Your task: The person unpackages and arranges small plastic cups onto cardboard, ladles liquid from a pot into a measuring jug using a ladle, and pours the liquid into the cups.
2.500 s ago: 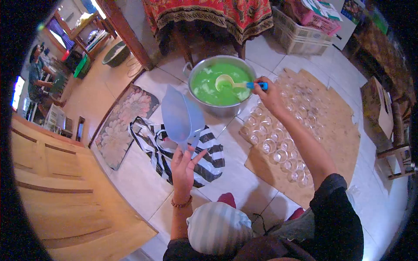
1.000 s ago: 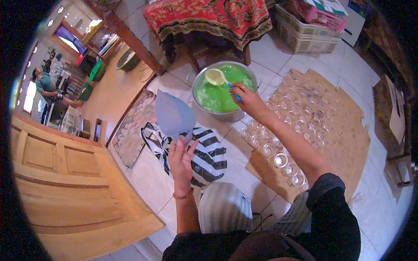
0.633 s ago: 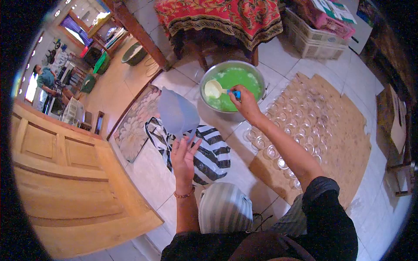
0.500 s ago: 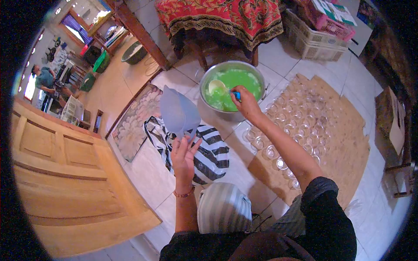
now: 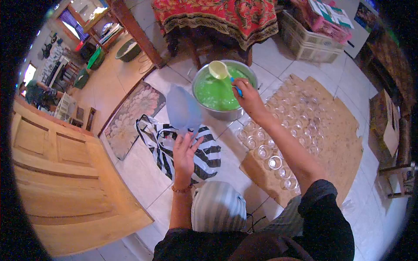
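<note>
My right hand grips the blue handle of a ladle. The ladle's pale bowl is raised over the far side of a large metal pot holding bright green liquid. My left hand holds a translucent bluish plastic jug at its near end, left of the pot; the exact grip is partly hidden. Beneath the jug lies a black-and-white striped plastic bag on the tiles. Right of the pot, many clear cups stand on a flattened cardboard sheet.
A table with a red patterned cloth stands behind the pot. Stacked crates sit at the back right. A floral mat and wooden door are at left. Another person is in the far-left room.
My right hand has lifted the ladle out of the green liquid to above the pot. The jug stays left of the pot in my left hand. The view has shifted slightly.
</note>
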Demonstrator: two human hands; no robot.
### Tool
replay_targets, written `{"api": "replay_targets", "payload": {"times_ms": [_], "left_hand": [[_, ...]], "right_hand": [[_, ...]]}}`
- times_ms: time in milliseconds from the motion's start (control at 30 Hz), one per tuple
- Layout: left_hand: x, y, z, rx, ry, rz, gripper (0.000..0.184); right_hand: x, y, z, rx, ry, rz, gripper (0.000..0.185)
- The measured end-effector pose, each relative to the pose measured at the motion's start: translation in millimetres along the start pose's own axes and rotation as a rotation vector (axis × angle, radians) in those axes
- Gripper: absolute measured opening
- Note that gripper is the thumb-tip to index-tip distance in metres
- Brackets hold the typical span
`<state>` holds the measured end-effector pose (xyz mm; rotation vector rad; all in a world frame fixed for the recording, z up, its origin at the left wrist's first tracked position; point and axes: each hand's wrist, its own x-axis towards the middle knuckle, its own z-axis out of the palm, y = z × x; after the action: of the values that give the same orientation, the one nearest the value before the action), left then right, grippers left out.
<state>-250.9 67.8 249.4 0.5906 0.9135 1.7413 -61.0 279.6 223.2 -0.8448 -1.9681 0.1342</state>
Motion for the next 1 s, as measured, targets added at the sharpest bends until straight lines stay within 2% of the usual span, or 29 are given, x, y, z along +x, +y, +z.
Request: {"api": "replay_targets", "payload": {"times_ms": [100,167,267,367,500,567,700,800,900,1000], "left_hand": [[3,-5,4,0.038,-0.014,0.004,0.015],[2,-6,7,0.12,-0.046,0.051,0.014],[-2,-3,15,0.096,0.0,-0.025,0.013],[-4,-10,9,0.221,-0.009,0.021,0.013],[4,-15,2,0.041,-0.004,-0.081,0.015],[7,-20,-4,0.003,-0.01,-0.08,0.016],[14,-23,-5,0.062,-0.056,-0.066,0.028],[19,-20,2,0.195,-0.024,-0.063,0.037],[31,-18,3,0.355,-0.009,-0.054,0.041],[47,-20,0,0.533,0.014,0.014,0.04]], "right_hand": [[0,-2,15,0.139,-0.001,0.01,0.021],[-10,10,32,0.107,-0.041,-0.013,0.022],[-18,25,44,0.053,-0.101,0.003,0.022],[-20,28,30,0.01,-0.136,-0.004,0.021],[-13,34,-4,-0.008,-0.149,-0.071,0.019],[-12,39,-14,-0.069,-0.175,-0.022,0.019],[-17,50,-22,-0.107,-0.178,0.062,0.018],[-17,44,-31,-0.028,-0.052,0.119,0.019],[-11,44,-40,0.072,-0.086,0.38,0.02],[-7,55,-46,0.261,0.031,0.699,0.021]]}}
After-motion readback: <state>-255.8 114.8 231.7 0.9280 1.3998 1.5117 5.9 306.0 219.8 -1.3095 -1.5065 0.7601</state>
